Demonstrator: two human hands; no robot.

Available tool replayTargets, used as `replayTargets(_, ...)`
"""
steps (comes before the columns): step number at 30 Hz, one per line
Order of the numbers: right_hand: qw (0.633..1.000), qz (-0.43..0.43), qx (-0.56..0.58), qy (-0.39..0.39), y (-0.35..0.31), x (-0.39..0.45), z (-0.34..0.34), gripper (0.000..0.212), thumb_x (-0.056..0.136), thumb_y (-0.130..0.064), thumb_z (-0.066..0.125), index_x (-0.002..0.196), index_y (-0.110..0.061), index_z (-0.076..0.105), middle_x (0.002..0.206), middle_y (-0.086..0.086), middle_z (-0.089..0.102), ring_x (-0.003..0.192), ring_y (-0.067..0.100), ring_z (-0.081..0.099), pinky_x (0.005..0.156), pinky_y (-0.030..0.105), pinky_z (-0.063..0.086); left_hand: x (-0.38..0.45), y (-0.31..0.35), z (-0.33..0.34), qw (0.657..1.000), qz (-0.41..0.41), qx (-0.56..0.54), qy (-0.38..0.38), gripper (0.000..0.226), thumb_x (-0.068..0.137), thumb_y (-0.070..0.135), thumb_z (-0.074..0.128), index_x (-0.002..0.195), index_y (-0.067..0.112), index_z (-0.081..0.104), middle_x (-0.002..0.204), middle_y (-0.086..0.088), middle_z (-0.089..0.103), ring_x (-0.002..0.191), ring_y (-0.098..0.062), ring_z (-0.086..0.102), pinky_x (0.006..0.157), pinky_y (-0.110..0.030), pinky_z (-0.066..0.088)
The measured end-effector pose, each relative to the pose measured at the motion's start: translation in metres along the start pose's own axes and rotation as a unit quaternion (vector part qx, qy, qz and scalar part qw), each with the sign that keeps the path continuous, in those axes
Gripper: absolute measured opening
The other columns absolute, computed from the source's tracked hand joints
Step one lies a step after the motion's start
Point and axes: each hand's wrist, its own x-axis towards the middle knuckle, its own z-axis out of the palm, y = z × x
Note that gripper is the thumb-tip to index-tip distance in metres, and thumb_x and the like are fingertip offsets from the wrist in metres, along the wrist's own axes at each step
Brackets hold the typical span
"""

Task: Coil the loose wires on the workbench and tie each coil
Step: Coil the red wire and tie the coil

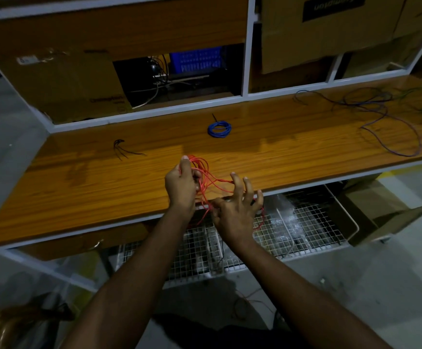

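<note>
Item: red wire, over the workbench front edge. I see left hand gripping its loops; right hand pinching a strand, remaining fingers spread. Tied blue coil behind.

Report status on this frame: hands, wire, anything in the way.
Left hand grips red wire loops; right hand pinches a strand, fingers spread. Blue coil already tied. Loose wires remain far right. Nothing in the way.

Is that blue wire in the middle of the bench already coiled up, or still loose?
Coiled. The blue wire lies as a small tight ring on the workbench, with a dark tie end sticking out at its top.
</note>
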Motion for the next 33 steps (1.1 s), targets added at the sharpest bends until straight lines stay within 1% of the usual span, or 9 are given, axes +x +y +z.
replayTargets(4, 0.997, 0.077, 0.02, 0.025, 0.01, 0.012, -0.004, 0.017, 0.08, -0.049, 0.073, 0.078, -0.032, 0.075, 0.155, 0.007, 0.032, 0.142, 0.034, 0.021, 0.109, 0.06, 0.019, 0.004, -0.008, -0.005, 0.999, 0.032, 0.043, 0.003, 0.034, 0.105, 0.032, 0.045, 0.075, 0.021, 0.057, 0.056, 0.004, 0.055, 0.042, -0.012, 0.041, 0.044, -0.026, 0.031)
replayTargets(9, 0.991, 0.117, 0.066, 0.016, 0.025, 0.022, -0.012, 0.011, 0.086, -0.035, 0.071, 0.088, -0.026, 0.076, 0.156, 0.01, 0.031, 0.141, 0.034, 0.018, 0.11, 0.059, 0.016, 0.015, -0.016, -0.02, 0.989, 0.072, 0.12, 0.04, 0.045, 0.105, 0.034, 0.045, 0.063, 0.019, 0.055, 0.055, 0.001, 0.055, 0.041, -0.012, 0.045, 0.045, -0.025, 0.034)
replayTargets(15, 0.986, -0.001, 0.114, -0.121, 0.065, 0.028, -0.019, 0.017, 0.086, -0.034, 0.071, 0.102, -0.04, 0.074, 0.158, 0.006, 0.025, 0.142, 0.03, 0.021, 0.11, 0.055, 0.025, 0.033, -0.012, -0.037, 0.987, 0.082, 0.131, 0.042, 0.041, 0.105, 0.036, 0.044, 0.075, 0.014, 0.061, 0.061, -0.002, 0.059, 0.048, -0.014, 0.05, 0.049, -0.027, 0.038)
replayTargets(17, 0.972, -0.035, 0.149, -0.176, 0.076, 0.029, -0.017, 0.025, 0.084, -0.025, 0.076, 0.103, -0.04, 0.072, 0.154, 0.002, 0.029, 0.136, 0.026, 0.035, 0.105, 0.053, 0.042, 0.035, -0.008, -0.036, 0.992, 0.064, 0.107, 0.013, 0.036, 0.106, 0.035, 0.042, 0.086, 0.012, 0.062, 0.064, -0.004, 0.061, 0.046, -0.011, 0.05, 0.045, -0.023, 0.037)
replayTargets(19, 0.957, -0.048, 0.195, -0.212, 0.084, 0.028, -0.017, 0.038, 0.082, -0.004, 0.075, 0.102, -0.037, 0.069, 0.141, -0.003, 0.035, 0.127, 0.02, 0.046, 0.094, 0.039, 0.054, 0.036, -0.005, -0.035, 0.993, 0.064, 0.099, -0.014, 0.036, 0.106, 0.035, 0.041, 0.087, 0.013, 0.061, 0.064, -0.005, 0.063, 0.047, -0.01, 0.05, 0.045, -0.023, 0.038)
replayTargets(22, 0.936, -0.026, 0.264, -0.233, 0.092, 0.031, -0.024, 0.049, 0.078, 0.013, 0.061, 0.096, -0.032, 0.068, 0.119, -0.005, 0.04, 0.114, 0.019, 0.049, 0.076, 0.031, 0.057, 0.037, -0.004, -0.033, 0.988, 0.079, 0.126, -0.035, 0.048, 0.106, 0.036, 0.039, 0.087, 0.001, 0.065, 0.055, 0.002, 0.064, 0.044, -0.007, 0.048, 0.044, -0.02, 0.036)
replayTargets(25, 0.913, -0.013, 0.355, -0.203, 0.099, 0.036, -0.036, 0.044, 0.078, 0.008, 0.063, 0.086, -0.036, 0.065, 0.108, -0.006, 0.047, 0.102, 0.014, 0.052, 0.073, 0.027, 0.054, 0.039, -0.001, -0.032, 0.984, 0.084, 0.149, -0.051, 0.052, 0.106, 0.037, 0.039, 0.09, -0.004, 0.066, 0.052, 0.005, 0.064, 0.043, -0.007, 0.046, 0.043, -0.021, 0.036)
replayTargets(29, 0.878, 0.007, 0.441, -0.185, 0.104, 0.045, -0.048, 0.025, 0.085, -0.007, 0.066, 0.098, -0.026, 0.057, 0.094, -0.009, 0.057, 0.083, 0.022, 0.057, 0.074, 0.044, 0.052, 0.038, 0.003, -0.032, 0.983, 0.068, 0.133, -0.103, 0.054, 0.107, 0.037, 0.036, 0.089, -0.003, 0.067, 0.057, 0.0, 0.066, 0.044, -0.011, 0.045, 0.044, -0.021, 0.036)
replayTargets(33, 0.856, 0.036, 0.409, -0.314, 0.073, 0.044, -0.039, 0.058, 0.079, -0.031, 0.082, 0.128, -0.029, 0.05, 0.119, -0.006, 0.06, 0.103, 0.011, 0.063, 0.085, 0.033, 0.058, 0.033, 0.008, -0.019, 0.988, 0.033, 0.069, -0.131, 0.038, 0.107, 0.034, 0.037, 0.091, 0.005, 0.056, 0.071, -0.011, 0.071, 0.044, -0.012, 0.043, 0.043, -0.021, 0.031)
